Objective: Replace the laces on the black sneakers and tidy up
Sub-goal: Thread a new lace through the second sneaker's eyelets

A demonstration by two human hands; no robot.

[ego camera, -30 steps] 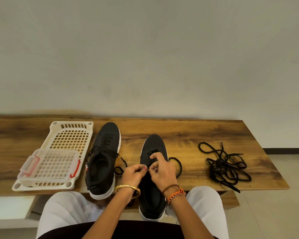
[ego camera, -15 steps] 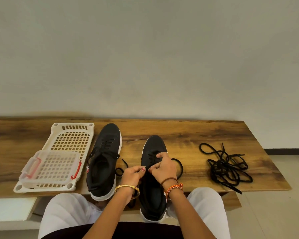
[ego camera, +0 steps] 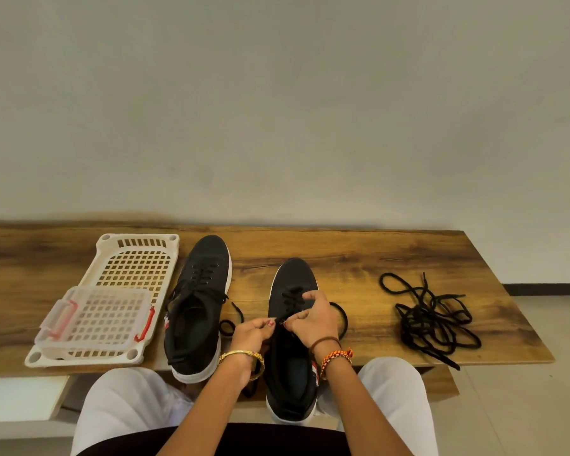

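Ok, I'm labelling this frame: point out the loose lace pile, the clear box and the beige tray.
loose lace pile (ego camera: 431, 320), head view, middle of the tangle.
clear box (ego camera: 96, 319), head view, centre of its lid.
beige tray (ego camera: 139, 240), head view, far rim.

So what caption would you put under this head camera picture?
Both hands, left hand and right hand, pinch a lace on the right sneaker; a laced sneaker stands beside it.

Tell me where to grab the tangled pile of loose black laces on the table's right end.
Pinch the tangled black laces at the dense knot in the middle, coming straight down from above. They lie flat on the wooden table, and the outer loops would only trail.
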